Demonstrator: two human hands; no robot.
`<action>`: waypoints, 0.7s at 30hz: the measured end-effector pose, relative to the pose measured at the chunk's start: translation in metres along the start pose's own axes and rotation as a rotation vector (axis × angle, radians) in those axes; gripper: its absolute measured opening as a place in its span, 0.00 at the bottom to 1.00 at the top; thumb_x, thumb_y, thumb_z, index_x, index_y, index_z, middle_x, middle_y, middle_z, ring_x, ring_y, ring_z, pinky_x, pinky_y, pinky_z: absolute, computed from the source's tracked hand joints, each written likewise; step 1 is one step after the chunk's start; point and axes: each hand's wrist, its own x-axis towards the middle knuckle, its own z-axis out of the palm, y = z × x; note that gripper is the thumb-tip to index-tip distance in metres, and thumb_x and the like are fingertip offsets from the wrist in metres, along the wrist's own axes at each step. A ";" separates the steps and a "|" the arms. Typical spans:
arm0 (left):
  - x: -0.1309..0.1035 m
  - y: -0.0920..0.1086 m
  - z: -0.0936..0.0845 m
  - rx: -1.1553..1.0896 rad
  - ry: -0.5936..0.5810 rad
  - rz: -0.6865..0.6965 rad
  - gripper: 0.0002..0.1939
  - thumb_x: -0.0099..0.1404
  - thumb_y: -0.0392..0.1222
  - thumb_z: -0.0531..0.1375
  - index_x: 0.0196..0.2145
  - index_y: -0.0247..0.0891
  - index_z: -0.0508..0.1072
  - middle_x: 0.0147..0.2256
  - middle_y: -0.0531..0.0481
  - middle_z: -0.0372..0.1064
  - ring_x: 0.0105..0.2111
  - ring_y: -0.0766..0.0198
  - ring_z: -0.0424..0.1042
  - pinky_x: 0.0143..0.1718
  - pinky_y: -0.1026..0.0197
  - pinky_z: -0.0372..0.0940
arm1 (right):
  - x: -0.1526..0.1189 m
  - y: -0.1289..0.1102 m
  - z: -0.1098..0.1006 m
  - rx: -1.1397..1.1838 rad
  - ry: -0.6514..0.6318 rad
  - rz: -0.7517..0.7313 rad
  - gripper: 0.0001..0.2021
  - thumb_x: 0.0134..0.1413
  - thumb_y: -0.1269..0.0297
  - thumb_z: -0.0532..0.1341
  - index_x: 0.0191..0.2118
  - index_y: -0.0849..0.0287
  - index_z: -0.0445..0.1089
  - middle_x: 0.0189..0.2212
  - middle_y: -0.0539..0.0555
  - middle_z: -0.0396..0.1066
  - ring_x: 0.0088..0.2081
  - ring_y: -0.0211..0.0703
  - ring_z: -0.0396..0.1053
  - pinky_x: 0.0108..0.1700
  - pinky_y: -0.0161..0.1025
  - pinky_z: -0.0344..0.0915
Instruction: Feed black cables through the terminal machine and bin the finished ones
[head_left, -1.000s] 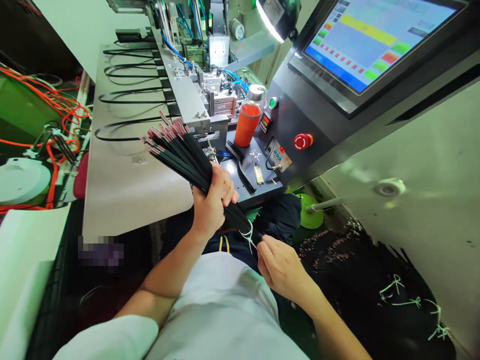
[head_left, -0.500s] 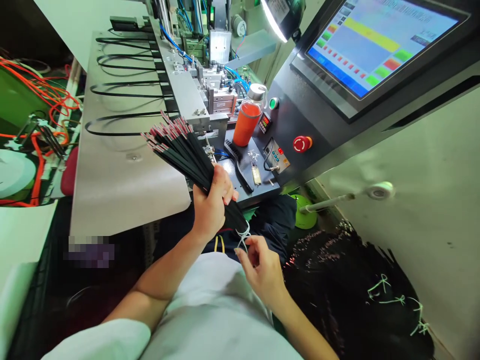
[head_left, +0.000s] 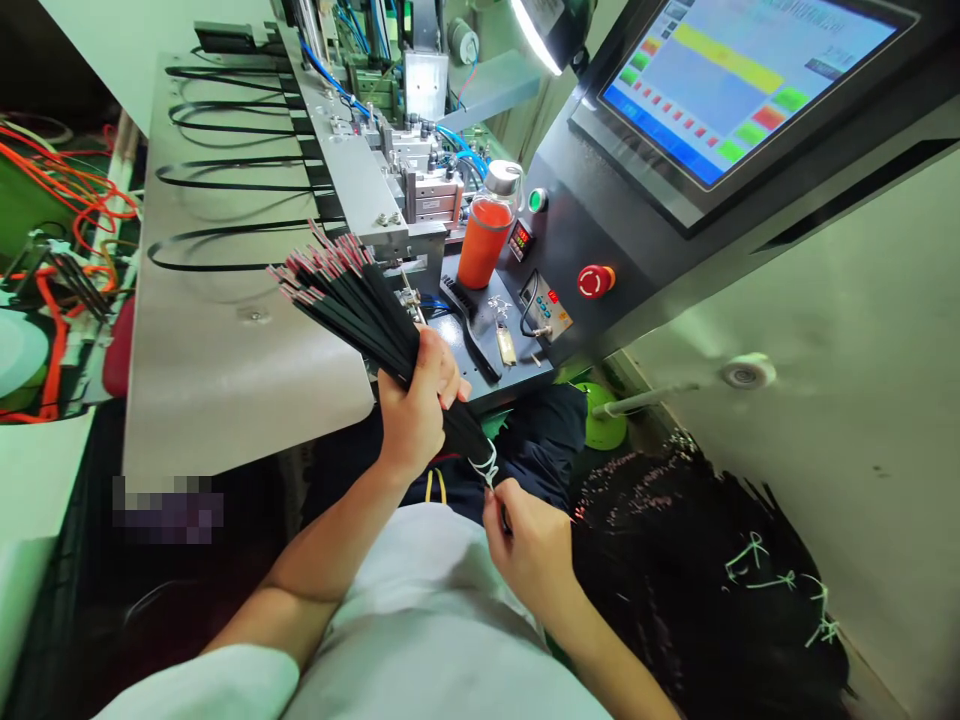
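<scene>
A thick bundle of black cables (head_left: 367,322) with stripped reddish wire ends slants across the middle, its wire ends fanned out at the upper left. My left hand (head_left: 420,405) is wrapped round the bundle's middle. White string (head_left: 486,460) loops around the lower end. Just below it, my right hand (head_left: 529,535) is closed in a pinch on the string, thumb against forefinger. The fingertips partly hide the string's tail.
A metal tray (head_left: 225,390) on the left carries several looped black cables. An orange bottle (head_left: 484,235) and a black brush (head_left: 472,335) are on the machine's ledge, below a touchscreen (head_left: 750,75). More tied cable bundles (head_left: 697,590) lie at the lower right.
My right thumb and forefinger have closed on the string's tail and drawn it slightly downward. The left hand keeps its grip on the cables. The whole view has shifted a little.
</scene>
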 end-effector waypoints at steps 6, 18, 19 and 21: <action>0.006 0.001 -0.005 -0.001 0.026 0.008 0.23 0.55 0.53 0.68 0.21 0.37 0.60 0.15 0.63 0.48 0.12 0.78 0.48 0.15 0.72 0.53 | -0.035 0.023 -0.013 0.167 -0.332 0.032 0.12 0.62 0.70 0.50 0.26 0.56 0.54 0.16 0.44 0.55 0.16 0.33 0.54 0.23 0.34 0.44; -0.002 0.004 0.003 -0.038 -0.070 -0.047 0.21 0.55 0.52 0.67 0.22 0.37 0.61 0.14 0.63 0.49 0.12 0.78 0.48 0.15 0.72 0.53 | -0.002 0.058 -0.071 0.456 -0.309 -0.139 0.05 0.63 0.70 0.56 0.36 0.58 0.68 0.29 0.51 0.66 0.29 0.36 0.65 0.30 0.31 0.61; -0.003 0.004 0.004 -0.034 -0.077 -0.045 0.21 0.55 0.52 0.68 0.22 0.37 0.62 0.14 0.64 0.49 0.12 0.78 0.48 0.16 0.72 0.54 | 0.008 0.057 -0.065 0.418 -0.206 -0.179 0.06 0.63 0.73 0.55 0.39 0.58 0.69 0.31 0.53 0.66 0.31 0.37 0.66 0.32 0.32 0.63; -0.004 0.005 0.003 -0.026 -0.090 -0.046 0.22 0.53 0.53 0.69 0.23 0.37 0.62 0.14 0.64 0.49 0.12 0.79 0.48 0.16 0.72 0.54 | 0.026 0.053 -0.050 0.336 -0.130 -0.323 0.11 0.62 0.77 0.53 0.43 0.59 0.69 0.36 0.56 0.66 0.34 0.39 0.66 0.34 0.33 0.65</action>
